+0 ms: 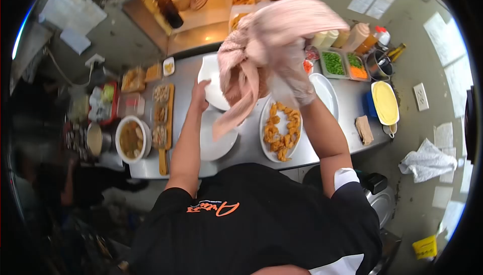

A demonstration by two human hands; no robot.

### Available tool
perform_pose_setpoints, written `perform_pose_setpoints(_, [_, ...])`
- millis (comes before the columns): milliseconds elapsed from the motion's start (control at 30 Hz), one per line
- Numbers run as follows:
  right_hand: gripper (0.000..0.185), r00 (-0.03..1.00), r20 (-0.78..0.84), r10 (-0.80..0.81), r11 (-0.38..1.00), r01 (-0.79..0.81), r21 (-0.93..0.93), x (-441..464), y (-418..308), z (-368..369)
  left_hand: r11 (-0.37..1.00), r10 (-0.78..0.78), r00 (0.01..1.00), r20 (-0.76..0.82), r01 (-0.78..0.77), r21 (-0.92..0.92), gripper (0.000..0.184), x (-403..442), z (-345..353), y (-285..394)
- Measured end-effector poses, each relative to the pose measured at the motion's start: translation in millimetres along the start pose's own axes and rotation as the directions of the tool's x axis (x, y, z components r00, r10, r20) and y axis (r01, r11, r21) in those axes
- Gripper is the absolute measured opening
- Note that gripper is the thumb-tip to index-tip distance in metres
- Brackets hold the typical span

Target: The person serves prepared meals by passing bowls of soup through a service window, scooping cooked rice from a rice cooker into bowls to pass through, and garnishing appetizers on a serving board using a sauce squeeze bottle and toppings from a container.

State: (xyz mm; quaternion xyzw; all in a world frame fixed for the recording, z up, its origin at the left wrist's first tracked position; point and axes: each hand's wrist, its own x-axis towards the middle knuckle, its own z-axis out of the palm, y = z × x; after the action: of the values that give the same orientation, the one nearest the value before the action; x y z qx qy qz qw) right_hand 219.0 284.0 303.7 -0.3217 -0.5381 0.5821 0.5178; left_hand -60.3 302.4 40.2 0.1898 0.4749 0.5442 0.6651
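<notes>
Above the steel counter (249,146), head view: holds pink towel (282,28) up in the air in gloved right hand (294,76), bunched at the knotted middle, flared toward the squeeze bottles (358,36) up top, drooping at the lower left. Cannot tell exact finger placement on that side, given blur and cloth. Pinches left rim of white dish (213,81) with bare left hand (202,95), just left of towel; cannot see dish's right part behind the cloth.

Nearer the front edge, shows round white plate (216,146) beside left forearm (187,139), overlapped in view by towel's hanging end; cannot tell if touching. Right of that, shows oval plate (283,125) with fried pieces (272,136) laid in a ring. Partly behind right forearm (329,136), shows another white plate (329,94).

On counter's left: has wooden board (163,162) under 3 small food trays (161,94), plus white bowl (119,136) of soup (132,139) near it.

On counter's right: has chopped greens (332,62) and orange bits (358,75) in 2 side-by-side tubs, then blue tub (375,105) with yellow top (386,101), and folded brown napkins (364,130) near the edge.
</notes>
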Motion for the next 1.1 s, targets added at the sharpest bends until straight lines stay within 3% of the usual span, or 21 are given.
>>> perform_pose_setpoints(33, [0.059,0.994,0.106,0.000,0.966,0.027,-0.258,0.9,19.4,-0.2,0.997,-0.062,0.997,0.041,0.064,-0.043,0.045,-23.8,12.1,16.2])
perform_pose_setpoints(67, [0.062,0.937,0.333,-0.103,0.729,0.299,-0.616,-4.6,39.1,3.2,0.999,-0.003,0.998,0.056,0.006,-0.048,0.045,-50.1,23.1,29.0])
perform_pose_setpoints(100, [0.066,0.830,0.532,-0.167,0.378,0.553,-0.743,-12.7,63.0,10.3,0.997,0.064,0.995,0.081,-0.061,-0.049,0.045,-70.1,38.7,43.5])
perform_pose_setpoints(133, [0.069,0.784,0.584,-0.208,0.188,0.618,-0.763,-18.5,90.1,22.8,0.991,0.127,0.986,0.110,-0.122,-0.046,0.045,-81.7,47.5,49.8])
perform_pose_setpoints(200, [0.069,0.788,0.553,-0.271,0.068,0.589,-0.806,-19.9,129.5,43.7,0.921,0.353,0.908,0.227,-0.380,0.088,0.045,-86.4,50.6,45.7])
perform_pose_setpoints(233, [0.072,0.833,0.482,-0.272,0.127,0.527,-0.840,-12.9,144.3,51.5,0.854,0.444,0.846,0.297,-0.499,0.145,0.046,-87.8,48.5,46.9])
perform_pose_setpoints(267, [0.061,0.902,0.410,-0.136,0.301,0.432,-0.850,-16.0,160.6,59.2,0.963,0.251,0.964,0.094,-0.258,0.074,0.049,-91.4,53.0,63.6])
perform_pose_setpoints(300, [0.057,0.860,0.480,0.174,0.310,0.415,-0.856,-13.9,137.4,67.3,0.962,0.251,0.965,0.075,-0.258,0.093,0.050,-95.2,49.3,72.9])
perform_pose_setpoints(333, [0.054,0.731,0.499,0.466,0.314,0.390,-0.865,-9.8,109.8,69.6,0.961,0.243,0.968,0.059,-0.249,0.118,0.052,-100.6,43.1,79.8])
perform_pose_setpoints(400, [0.041,0.512,0.595,0.620,0.318,0.529,-0.787,4.3,111.4,47.9,0.957,0.231,0.972,0.034,-0.233,0.172,0.050,-96.6,31.0,89.8])
perform_pose_setpoints(467, [0.039,0.882,0.470,-0.036,0.567,0.405,-0.717,13.5,126.7,66.8,0.949,0.234,0.968,0.096,-0.249,0.194,0.050,-93.8,23.5,85.1])
perform_pose_setpoints(500, [0.036,0.901,0.403,-0.157,0.512,0.424,-0.747,15.5,146.6,64.0,0.945,0.237,0.963,0.128,-0.259,0.200,0.051,-90.7,24.5,85.0])
perform_pose_setpoints(567, [0.032,0.918,0.388,-0.083,0.266,0.396,-0.879,-6.7,195.1,63.0,0.940,0.209,0.976,0.061,-0.217,0.264,0.051,-70.6,32.3,91.2])
perform_pose_setpoints(667, [0.024,0.843,0.234,0.485,0.450,-0.011,-0.893,-23.4,105.5,69.1,0.956,0.128,0.988,-0.084,-0.100,0.275,0.051,-29.7,3.4,78.1])
perform_pose_setpoints(733, [0.020,0.622,0.010,0.783,0.501,-0.621,-0.603,-19.0,75.1,67.9,0.973,0.103,0.985,-0.137,-0.071,0.217,0.052,5.1,-29.8,52.9])
perform_pose_setpoints(833, [0.038,0.907,0.097,0.410,0.837,-0.332,-0.436,-40.9,88.9,39.9,0.986,-0.004,0.991,-0.135,0.026,0.164,0.056,44.1,-66.0,22.4])
perform_pose_setpoints(933, [0.041,0.857,-0.023,0.514,0.855,-0.515,-0.071,-56.7,73.0,73.4,0.877,0.124,0.962,-0.243,0.009,0.481,0.062,13.6,-39.5,38.8])
perform_pose_setpoints(1000, [0.042,0.837,-0.036,0.547,0.830,-0.535,0.159,-61.7,74.6,89.0,0.543,0.414,0.896,-0.158,-0.104,0.833,0.070,27.5,-65.2,31.2])
perform_pose_setpoints(1033, [0.042,0.825,-0.037,0.565,0.799,-0.535,0.273,-61.7,76.9,92.1,0.277,0.434,0.898,-0.065,-0.064,0.959,0.071,15.2,-80.5,31.2])
perform_pose_setpoints(1067, [0.047,0.768,0.122,0.629,0.599,-0.579,0.554,-60.1,86.4,86.2,-0.021,0.415,0.909,0.028,-0.021,1.000,0.071,-34.7,-72.0,51.9])
perform_pose_setpoints(1100, [0.048,0.785,0.207,0.584,0.534,-0.564,0.630,-57.2,98.9,87.3,-0.046,0.238,0.962,-0.130,0.145,0.988,0.070,-93.9,-59.1,70.7])
